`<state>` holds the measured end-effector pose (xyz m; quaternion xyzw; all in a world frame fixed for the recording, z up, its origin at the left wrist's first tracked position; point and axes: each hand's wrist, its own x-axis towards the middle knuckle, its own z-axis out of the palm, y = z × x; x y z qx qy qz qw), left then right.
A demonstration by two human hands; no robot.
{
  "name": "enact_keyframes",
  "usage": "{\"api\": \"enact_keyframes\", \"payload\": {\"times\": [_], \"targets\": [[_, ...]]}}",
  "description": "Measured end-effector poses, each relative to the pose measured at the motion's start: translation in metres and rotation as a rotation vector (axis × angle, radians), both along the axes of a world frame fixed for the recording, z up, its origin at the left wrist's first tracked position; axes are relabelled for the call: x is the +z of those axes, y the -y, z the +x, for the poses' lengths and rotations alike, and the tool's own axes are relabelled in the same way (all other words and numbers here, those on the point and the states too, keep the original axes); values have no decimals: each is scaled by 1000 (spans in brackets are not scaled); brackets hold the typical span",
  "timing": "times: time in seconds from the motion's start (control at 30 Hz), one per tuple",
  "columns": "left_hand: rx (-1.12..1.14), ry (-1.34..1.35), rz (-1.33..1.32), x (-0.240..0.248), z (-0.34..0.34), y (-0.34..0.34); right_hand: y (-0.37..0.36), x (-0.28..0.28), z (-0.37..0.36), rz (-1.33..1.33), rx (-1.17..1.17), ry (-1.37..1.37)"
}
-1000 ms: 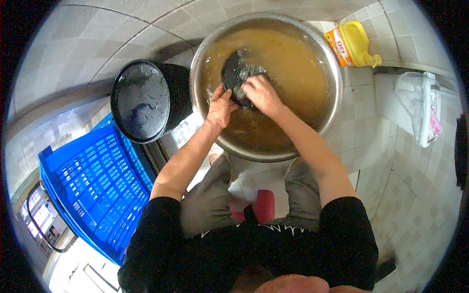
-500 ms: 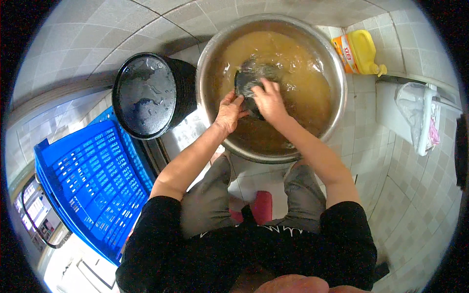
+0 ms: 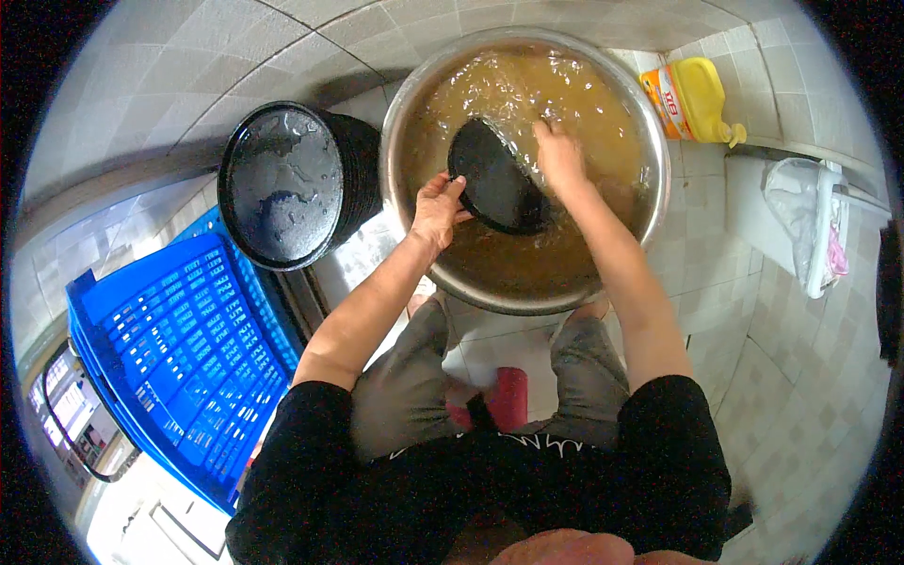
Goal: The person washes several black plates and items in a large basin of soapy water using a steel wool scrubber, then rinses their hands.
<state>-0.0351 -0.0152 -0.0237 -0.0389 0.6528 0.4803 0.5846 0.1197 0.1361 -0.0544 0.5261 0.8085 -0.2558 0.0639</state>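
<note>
Holding the black plate (image 3: 496, 181) in the basin (image 3: 513, 304) are left fingers (image 3: 432, 185).

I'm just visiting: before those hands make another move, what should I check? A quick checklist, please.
1. Left hand gripping the black plate at its edge: ok.
2. Right hand on the plate too: not ok, it is apart, to the plate's right.
3. Right hand free of any cloth: cannot tell, its fingertips are unclear.
4. Plate within the basin's rim: ok.
5. Plate's underside clean: cannot tell, hidden.
6. Yellow bottle outside the basin: ok.
</note>
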Motion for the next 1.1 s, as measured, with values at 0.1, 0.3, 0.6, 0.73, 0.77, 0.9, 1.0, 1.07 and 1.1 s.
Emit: {"api": "enact_keyframes", "payload": {"times": [0.1,0.3,0.6,0.73,0.77,0.9,1.0,1.07,1.1], "targets": [[-63,-6,13,-9,4,1,51,-5,11,335,167,-73],[-33,-63,-37,-17,1,-1,115,34,0,299,377,-307],[-4,-24,-22,61,13,-36,114,70,57,243,267,-269],[-17,213,309,74,17,-52,94,91,54,476,159,-379],[-35,254,382,77,20,-58,85,91,53,469,110,-337],[-43,353,486,76,28,-66,54,87,60,507,-8,-307],[-49,218,387,64,20,-58,26,95,65,605,-91,-353],[-90,127,199,43,12,-45,7,94,72,573,-217,-476],[-88,126,198,32,12,-40,2,94,77,545,-265,-504]]}}
